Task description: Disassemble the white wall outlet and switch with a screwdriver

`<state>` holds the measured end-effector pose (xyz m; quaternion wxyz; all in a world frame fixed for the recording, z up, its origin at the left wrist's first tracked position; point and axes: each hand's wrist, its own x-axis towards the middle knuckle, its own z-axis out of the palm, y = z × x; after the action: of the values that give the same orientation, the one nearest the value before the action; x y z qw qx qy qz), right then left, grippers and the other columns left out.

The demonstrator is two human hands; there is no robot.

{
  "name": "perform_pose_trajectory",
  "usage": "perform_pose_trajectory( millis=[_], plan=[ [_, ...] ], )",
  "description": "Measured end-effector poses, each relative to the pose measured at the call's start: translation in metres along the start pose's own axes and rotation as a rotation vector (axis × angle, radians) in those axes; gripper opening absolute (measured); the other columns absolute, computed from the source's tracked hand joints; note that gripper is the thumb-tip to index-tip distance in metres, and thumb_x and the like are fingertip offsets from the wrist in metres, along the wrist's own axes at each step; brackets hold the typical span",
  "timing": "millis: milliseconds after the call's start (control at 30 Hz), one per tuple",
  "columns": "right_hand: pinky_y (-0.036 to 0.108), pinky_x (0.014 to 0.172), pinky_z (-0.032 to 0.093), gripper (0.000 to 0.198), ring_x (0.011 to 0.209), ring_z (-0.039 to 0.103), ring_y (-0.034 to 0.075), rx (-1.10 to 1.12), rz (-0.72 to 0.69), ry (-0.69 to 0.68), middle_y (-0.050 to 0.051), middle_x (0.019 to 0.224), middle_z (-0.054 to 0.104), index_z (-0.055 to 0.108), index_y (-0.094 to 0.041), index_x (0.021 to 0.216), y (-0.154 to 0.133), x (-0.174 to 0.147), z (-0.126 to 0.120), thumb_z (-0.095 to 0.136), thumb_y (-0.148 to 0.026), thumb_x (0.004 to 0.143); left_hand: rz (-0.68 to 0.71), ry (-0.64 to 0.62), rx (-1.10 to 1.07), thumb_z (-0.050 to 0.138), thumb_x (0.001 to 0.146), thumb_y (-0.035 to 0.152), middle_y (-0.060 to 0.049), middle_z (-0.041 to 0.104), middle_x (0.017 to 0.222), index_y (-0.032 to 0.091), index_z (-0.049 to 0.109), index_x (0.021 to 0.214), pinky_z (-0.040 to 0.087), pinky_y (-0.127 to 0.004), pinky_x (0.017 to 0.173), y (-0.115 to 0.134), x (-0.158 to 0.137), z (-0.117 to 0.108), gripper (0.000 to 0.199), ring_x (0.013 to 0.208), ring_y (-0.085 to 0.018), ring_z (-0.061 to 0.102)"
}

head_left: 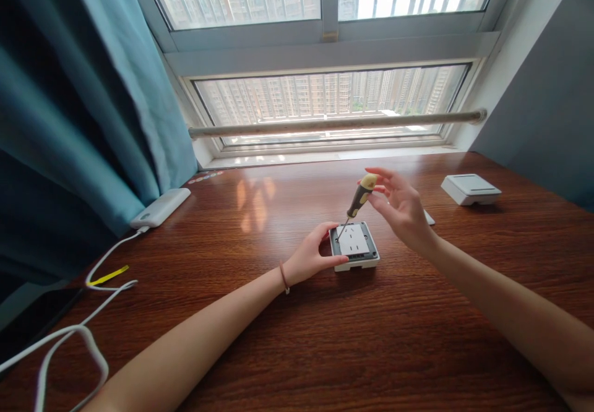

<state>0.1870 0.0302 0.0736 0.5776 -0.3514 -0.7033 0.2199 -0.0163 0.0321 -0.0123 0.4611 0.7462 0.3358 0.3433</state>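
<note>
A wall socket (353, 240) with a white face and a dark grey frame sits on a white mounting box on the wooden table. My left hand (318, 252) grips its left side, thumb along the front edge and fingers at the back corner. In my right hand (400, 209) is a screwdriver (359, 198) with a black and yellow handle, pinched between thumb and fingers. It leans to the right, and its tip meets the left side of the socket's frame, near a screw hole. Whether a screw is under the tip is too small to tell.
On the table's right stands a white switch box (471, 188). A white flat piece (429, 218) shows partly behind my right hand. At the left lie a white power strip (161, 208), its white cable (104, 260) and a yellow strip (109, 275). A blue curtain (106, 90) hangs beside the window.
</note>
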Motion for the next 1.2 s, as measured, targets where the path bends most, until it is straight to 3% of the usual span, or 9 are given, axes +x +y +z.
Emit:
perform_pose_trajectory(
  millis=[167, 433, 567, 700, 967, 1100, 1200],
  plan=[
    [0.041, 0.091, 0.046, 0.035, 0.101, 0.058, 0.020, 0.010, 0.017, 0.002, 0.003, 0.105, 0.063, 0.050, -0.026, 0.113, 0.0012, -0.0004, 0.0010, 0.056, -0.019, 0.079, -0.007, -0.008, -0.032, 0.075, 0.067, 0.033, -0.010, 0.051, 0.125, 0.021, 0.043, 0.123, 0.040, -0.041, 0.098, 0.0018, 0.0003, 0.0013, 0.066, 0.113, -0.025, 0.050],
    [0.038, 0.082, 0.051, 0.034, 0.086, 0.059, 0.017, -0.037, 0.038, 0.114, 0.000, 0.093, 0.062, 0.056, -0.028, 0.105, 0.0074, 0.0028, 0.0026, 0.068, -0.027, 0.073, -0.011, -0.003, -0.014, 0.074, 0.067, 0.034, -0.010, 0.050, 0.126, 0.021, 0.043, 0.124, 0.039, -0.041, 0.099, -0.0007, 0.0000, 0.0009, 0.067, 0.114, -0.025, 0.049],
    [0.038, 0.085, 0.049, 0.037, 0.097, 0.059, 0.019, 0.041, 0.063, 0.052, 0.003, 0.102, 0.063, 0.051, -0.025, 0.115, 0.0036, 0.0027, 0.0009, 0.059, -0.022, 0.079, -0.011, -0.003, 0.000, 0.074, 0.067, 0.035, -0.010, 0.050, 0.125, 0.021, 0.042, 0.124, 0.039, -0.041, 0.099, -0.0017, 0.0000, 0.0008, 0.068, 0.113, -0.025, 0.050],
    [0.040, 0.089, 0.047, 0.033, 0.103, 0.058, 0.020, 0.099, 0.080, 0.024, 0.005, 0.108, 0.064, 0.051, -0.025, 0.114, 0.0027, 0.0020, 0.0007, 0.056, -0.023, 0.081, -0.008, -0.013, 0.011, 0.074, 0.067, 0.034, -0.010, 0.050, 0.125, 0.021, 0.042, 0.124, 0.041, -0.040, 0.098, -0.0002, 0.0001, 0.0005, 0.066, 0.112, -0.025, 0.050],
    [0.036, 0.078, 0.050, 0.044, 0.084, 0.058, 0.017, 0.025, 0.058, 0.099, 0.000, 0.094, 0.062, 0.057, -0.029, 0.108, 0.0093, 0.0028, 0.0036, 0.073, -0.024, 0.067, 0.003, -0.026, 0.000, 0.073, 0.068, 0.033, -0.010, 0.049, 0.126, 0.021, 0.041, 0.124, 0.039, -0.041, 0.100, -0.0005, 0.0001, 0.0002, 0.066, 0.115, -0.025, 0.049],
    [0.035, 0.074, 0.050, 0.043, 0.079, 0.058, 0.015, 0.123, 0.077, 0.055, 0.000, 0.094, 0.060, 0.056, -0.028, 0.112, 0.0066, 0.0026, 0.0034, 0.068, -0.019, 0.071, 0.025, -0.016, -0.011, 0.074, 0.068, 0.032, -0.011, 0.048, 0.127, 0.021, 0.041, 0.125, 0.038, -0.042, 0.100, -0.0035, 0.0001, 0.0008, 0.067, 0.115, -0.026, 0.048],
    [0.034, 0.073, 0.051, 0.044, 0.079, 0.057, 0.015, 0.179, 0.095, 0.039, 0.001, 0.097, 0.058, 0.055, -0.027, 0.114, 0.0051, 0.0017, 0.0035, 0.065, -0.016, 0.073, 0.101, 0.079, 0.065, 0.077, 0.063, 0.032, -0.010, 0.043, 0.129, 0.022, 0.044, 0.122, 0.031, -0.043, 0.106, -0.0038, -0.0005, -0.0009, 0.068, 0.122, -0.026, 0.042]
  ],
)
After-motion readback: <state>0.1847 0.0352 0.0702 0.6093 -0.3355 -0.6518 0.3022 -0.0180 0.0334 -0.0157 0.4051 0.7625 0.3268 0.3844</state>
